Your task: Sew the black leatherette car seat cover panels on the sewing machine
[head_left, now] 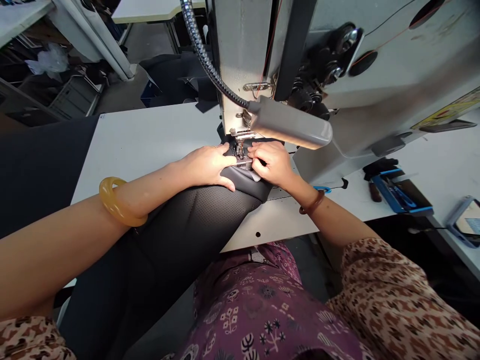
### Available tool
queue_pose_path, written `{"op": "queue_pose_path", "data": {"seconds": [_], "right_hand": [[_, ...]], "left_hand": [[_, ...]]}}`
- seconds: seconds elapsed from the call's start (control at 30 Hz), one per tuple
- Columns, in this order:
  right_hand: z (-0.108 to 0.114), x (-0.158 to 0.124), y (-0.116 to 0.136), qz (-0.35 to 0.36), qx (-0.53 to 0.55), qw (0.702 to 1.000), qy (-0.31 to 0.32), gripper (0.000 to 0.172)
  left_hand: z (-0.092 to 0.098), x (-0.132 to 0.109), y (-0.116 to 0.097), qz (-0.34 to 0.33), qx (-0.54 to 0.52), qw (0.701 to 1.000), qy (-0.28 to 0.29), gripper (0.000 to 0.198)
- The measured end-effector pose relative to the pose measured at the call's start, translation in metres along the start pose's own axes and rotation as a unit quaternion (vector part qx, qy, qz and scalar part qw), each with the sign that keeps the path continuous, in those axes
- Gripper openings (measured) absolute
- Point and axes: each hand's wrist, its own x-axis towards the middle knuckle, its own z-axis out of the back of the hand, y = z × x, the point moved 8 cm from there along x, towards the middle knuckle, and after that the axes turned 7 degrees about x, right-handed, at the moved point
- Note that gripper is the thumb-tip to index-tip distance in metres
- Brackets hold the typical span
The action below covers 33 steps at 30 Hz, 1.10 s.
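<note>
Taking the small metal presser foot as the centre of the clock, a grey plastic crate is at ten o'clock, its contents hard to make out. At eight, a thick amber-yellow bangle is around the left forearm. The black, leather-like cover with small perforations extends from the presser foot towards seven; the left forearm hides part of it. At nine, the left hand lies palm down on this cover, thumb and fingers apart. The needle point cannot be clearly seen. At three, the right hand is on the cover with curled fingers; whether they pinch its edge, I cannot tell. At two, a grey lamp head covers part of the white sewing machine, which the top border cuts off. Between three and four is a blue open box, its tools partly shadowed.
</note>
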Motion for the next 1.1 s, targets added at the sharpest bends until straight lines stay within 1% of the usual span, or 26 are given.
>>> {"op": "queue_pose_path", "data": {"seconds": [0.1, 0.23, 0.43, 0.7, 0.93, 1.1], "right_hand": [[-0.002, -0.002, -0.002, -0.013, -0.002, 1.000, 0.013, 0.024], [-0.003, -0.003, -0.003, -0.012, -0.005, 1.000, 0.024, 0.024], [0.002, -0.002, 0.003, 0.019, 0.001, 1.000, -0.009, 0.025], [-0.003, 0.001, -0.006, -0.014, 0.000, 1.000, 0.019, 0.024], [-0.001, 0.002, -0.009, -0.030, 0.022, 0.999, -0.008, 0.024], [0.003, 0.001, -0.005, -0.014, 0.031, 0.999, -0.027, 0.023]], "left_hand": [[0.001, 0.000, 0.000, 0.004, -0.001, 1.000, -0.012, 0.063], [0.000, 0.000, 0.000, 0.006, -0.003, 1.000, -0.017, 0.064], [-0.001, 0.000, 0.000, 0.006, 0.004, 1.000, -0.015, 0.065], [-0.003, -0.001, 0.001, 0.012, 0.003, 1.000, -0.008, 0.069], [-0.003, -0.001, 0.001, 0.010, 0.005, 1.000, -0.013, 0.068], [-0.001, -0.001, 0.000, 0.015, 0.008, 1.000, -0.018, 0.064]]}}
